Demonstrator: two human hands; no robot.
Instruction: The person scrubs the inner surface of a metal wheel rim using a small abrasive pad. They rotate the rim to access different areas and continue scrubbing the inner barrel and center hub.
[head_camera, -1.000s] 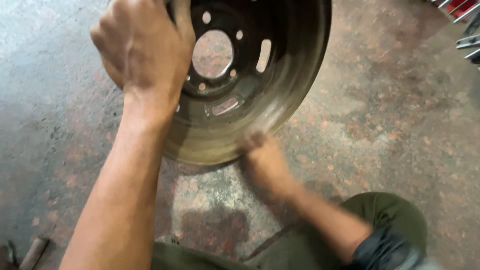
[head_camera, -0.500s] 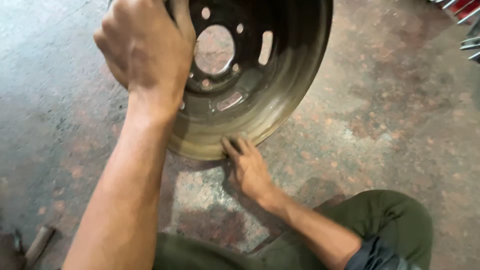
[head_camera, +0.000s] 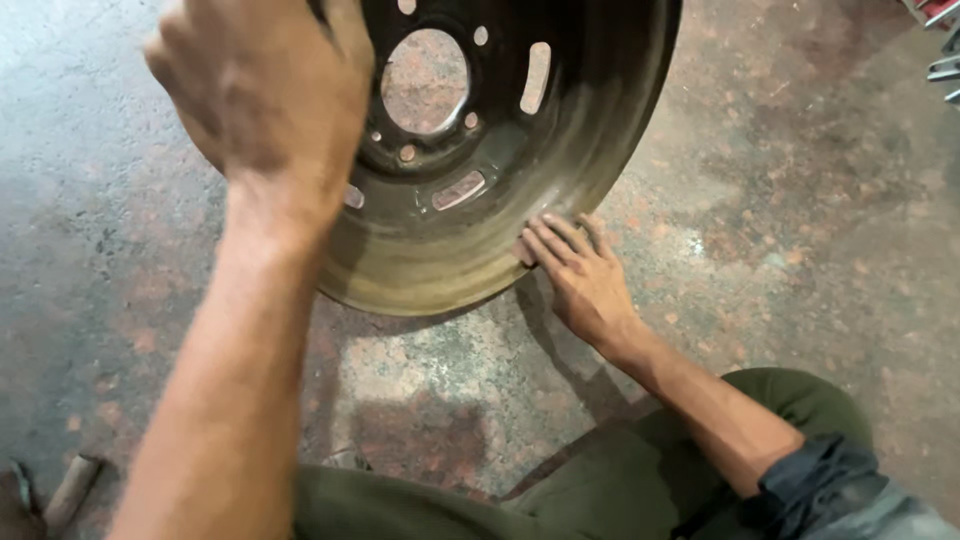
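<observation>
A dark, dusty steel wheel rim (head_camera: 560, 170) stands tilted on its edge on the stained concrete floor (head_camera: 780, 200), its hub hole and slots facing me. My left hand (head_camera: 265, 95) grips the rim's upper left edge, close to the camera and blurred. My right hand (head_camera: 580, 275) lies flat with fingers spread against the rim's lower right lip, where it meets the floor.
My legs in olive trousers (head_camera: 620, 490) are bent at the bottom of the view. A tool handle (head_camera: 65, 490) lies at the lower left. Metal parts (head_camera: 940, 60) poke in at the top right corner.
My right hand has slid rightward along the rim's lower lip and spread flat. The rim has shifted slightly to the right. My left hand keeps its grip.
</observation>
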